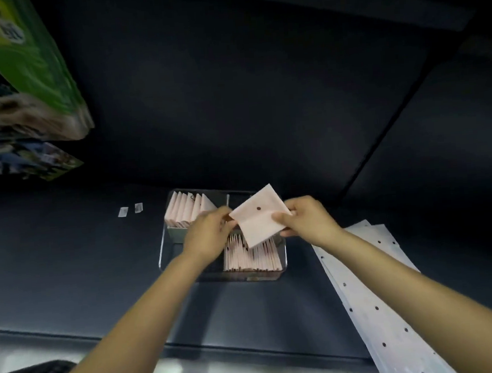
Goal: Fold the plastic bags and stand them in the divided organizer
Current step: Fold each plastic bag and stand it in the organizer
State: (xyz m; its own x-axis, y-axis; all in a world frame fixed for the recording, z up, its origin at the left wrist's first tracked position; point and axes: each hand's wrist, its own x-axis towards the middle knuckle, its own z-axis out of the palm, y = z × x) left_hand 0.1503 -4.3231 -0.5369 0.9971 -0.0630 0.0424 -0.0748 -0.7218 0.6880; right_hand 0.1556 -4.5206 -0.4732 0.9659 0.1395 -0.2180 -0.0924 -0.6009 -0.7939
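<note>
Desk [68,259]: dark, flat, broad open room left and front of the work; front edge near the person.

Unfolded bags [373,288]: long pale punched sheets lying flat at right, running to the frame's lower edge. Judged thin, limp, slippery; lift by an end.

Organizer [162,246]: clear, divided, at desk centre. Far-left compartment holds a row of standing folded bags [186,210]; near-right compartment holds another row; far-right looks free. Walls thin, likely easy to nudge.

Folded bag [259,219]: pale square, one dark dot, held tilted above the organizer. Judged very light, springy at folds.

Right hand [309,218] pinches its right edge; left hand [210,233] pinches its left corner.

Two small white scraps [130,210]: left of organizer, apart.
</note>
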